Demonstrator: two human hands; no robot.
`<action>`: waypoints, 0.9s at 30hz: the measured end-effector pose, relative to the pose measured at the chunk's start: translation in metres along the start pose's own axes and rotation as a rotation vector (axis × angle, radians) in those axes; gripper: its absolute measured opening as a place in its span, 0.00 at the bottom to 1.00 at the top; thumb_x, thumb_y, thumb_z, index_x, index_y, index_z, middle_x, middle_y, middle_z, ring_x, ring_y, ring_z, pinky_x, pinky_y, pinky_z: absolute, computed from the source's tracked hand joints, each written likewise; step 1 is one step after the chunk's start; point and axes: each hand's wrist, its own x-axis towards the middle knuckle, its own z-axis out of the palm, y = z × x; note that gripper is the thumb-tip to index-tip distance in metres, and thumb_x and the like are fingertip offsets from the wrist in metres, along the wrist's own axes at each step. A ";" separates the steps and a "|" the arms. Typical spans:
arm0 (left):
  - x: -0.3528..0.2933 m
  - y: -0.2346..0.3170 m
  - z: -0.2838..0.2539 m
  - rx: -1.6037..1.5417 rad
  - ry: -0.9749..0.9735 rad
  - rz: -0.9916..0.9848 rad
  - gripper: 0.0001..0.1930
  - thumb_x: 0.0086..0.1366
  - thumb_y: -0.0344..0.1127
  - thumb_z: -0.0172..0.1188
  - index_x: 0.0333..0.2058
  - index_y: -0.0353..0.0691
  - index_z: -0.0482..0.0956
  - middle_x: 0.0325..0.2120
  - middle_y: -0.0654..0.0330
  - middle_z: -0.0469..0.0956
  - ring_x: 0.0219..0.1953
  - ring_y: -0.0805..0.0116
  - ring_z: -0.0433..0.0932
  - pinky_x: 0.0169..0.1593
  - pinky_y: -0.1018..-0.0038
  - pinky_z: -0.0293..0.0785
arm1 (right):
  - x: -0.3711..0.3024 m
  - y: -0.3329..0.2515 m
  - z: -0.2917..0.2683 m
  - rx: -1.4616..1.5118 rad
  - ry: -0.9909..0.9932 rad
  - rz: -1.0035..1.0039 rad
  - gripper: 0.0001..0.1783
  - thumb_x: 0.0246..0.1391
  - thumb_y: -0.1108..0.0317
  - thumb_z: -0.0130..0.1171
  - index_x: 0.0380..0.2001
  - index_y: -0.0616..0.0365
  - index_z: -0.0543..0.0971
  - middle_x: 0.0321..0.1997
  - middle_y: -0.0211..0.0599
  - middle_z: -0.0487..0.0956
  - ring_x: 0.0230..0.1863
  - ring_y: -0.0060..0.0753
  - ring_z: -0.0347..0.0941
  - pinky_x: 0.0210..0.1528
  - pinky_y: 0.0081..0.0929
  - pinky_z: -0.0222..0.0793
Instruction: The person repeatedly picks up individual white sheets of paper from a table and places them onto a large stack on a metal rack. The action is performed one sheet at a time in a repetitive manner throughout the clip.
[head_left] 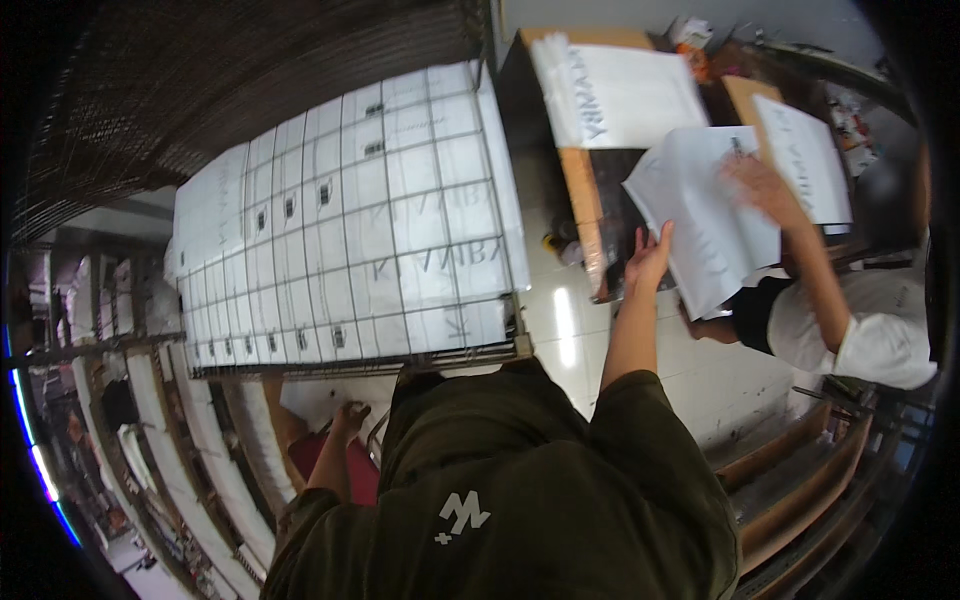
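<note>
On my far left, through the head view, I saw narrow shelves [150, 400], then a wire rack [350, 362] packed with white parcels [418, 160]. Below it the left hand [347, 420] hung low, close to a dark red panel [365, 478]; it was too small and dim for me to tell whether its grip held anything. Further right stood the counter [590, 245], with a pile of white sheets [635, 95] on it. Before that, the right hand [648, 265] was raised to the left edge of a loose white package [705, 215], fingers spread; I could not tell whether its grip had pinched the edge. The package was in the air beside the counter, a co-worker's blurred hand [765, 190] at its other side and a second white pile [812, 150] beyond. It bowed and creased, so I judged it light, soft, and perhaps slick. I would have taken it by opposite edges, thumb over and fingers beneath, without squeezing the middle.
</note>
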 end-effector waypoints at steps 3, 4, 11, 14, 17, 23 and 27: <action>-0.050 0.078 -0.011 0.219 0.010 0.054 0.24 0.55 0.48 0.60 0.47 0.41 0.72 0.34 0.49 0.78 0.38 0.58 0.77 0.41 0.66 0.71 | -0.010 0.040 -0.014 -0.064 -0.102 0.028 0.28 0.53 0.60 0.55 0.55 0.56 0.62 0.58 0.36 0.63 0.58 0.39 0.58 0.57 0.40 0.60; -0.055 0.087 -0.006 0.255 -0.005 0.053 0.24 0.56 0.49 0.60 0.47 0.41 0.72 0.34 0.49 0.78 0.38 0.58 0.77 0.41 0.65 0.71 | -0.039 0.034 0.011 -0.054 0.034 0.203 0.24 0.55 0.63 0.51 0.54 0.57 0.63 0.54 0.39 0.66 0.54 0.40 0.63 0.55 0.40 0.63; -0.028 0.089 -0.033 0.504 -0.172 0.269 0.28 0.55 0.58 0.56 0.48 0.45 0.71 0.35 0.51 0.78 0.39 0.56 0.77 0.43 0.64 0.72 | -0.016 0.006 0.011 -0.152 -0.016 0.007 0.13 0.49 0.74 0.47 0.39 0.65 0.70 0.43 0.44 0.72 0.44 0.39 0.70 0.44 0.36 0.71; -0.041 0.113 -0.076 0.455 -0.279 0.031 0.31 0.54 0.61 0.55 0.50 0.47 0.69 0.38 0.52 0.78 0.43 0.56 0.75 0.45 0.63 0.71 | -0.038 -0.027 0.051 -0.311 0.133 -0.251 0.25 0.41 0.81 0.52 0.46 0.65 0.62 0.45 0.45 0.70 0.42 0.38 0.70 0.39 0.33 0.69; 0.019 0.024 -0.092 0.535 -0.348 0.277 0.35 0.54 0.64 0.52 0.51 0.43 0.68 0.38 0.51 0.77 0.43 0.54 0.74 0.47 0.61 0.68 | -0.057 -0.032 0.090 -0.499 0.080 -0.393 0.31 0.42 0.77 0.58 0.51 0.64 0.60 0.46 0.44 0.70 0.43 0.36 0.70 0.40 0.32 0.69; 0.019 -0.038 -0.134 0.245 -0.216 0.123 0.33 0.55 0.59 0.55 0.51 0.40 0.68 0.37 0.48 0.77 0.38 0.51 0.76 0.46 0.63 0.70 | -0.153 -0.033 0.244 -1.269 -0.758 -0.807 0.30 0.51 0.63 0.54 0.59 0.55 0.62 0.58 0.42 0.64 0.57 0.37 0.62 0.59 0.30 0.57; 0.024 -0.102 -0.165 0.163 -0.065 0.127 0.31 0.55 0.55 0.56 0.50 0.37 0.69 0.37 0.49 0.77 0.42 0.52 0.76 0.47 0.64 0.70 | -0.303 0.008 0.358 -1.456 -1.300 -0.893 0.32 0.48 0.65 0.56 0.58 0.53 0.63 0.60 0.42 0.64 0.61 0.38 0.58 0.59 0.31 0.56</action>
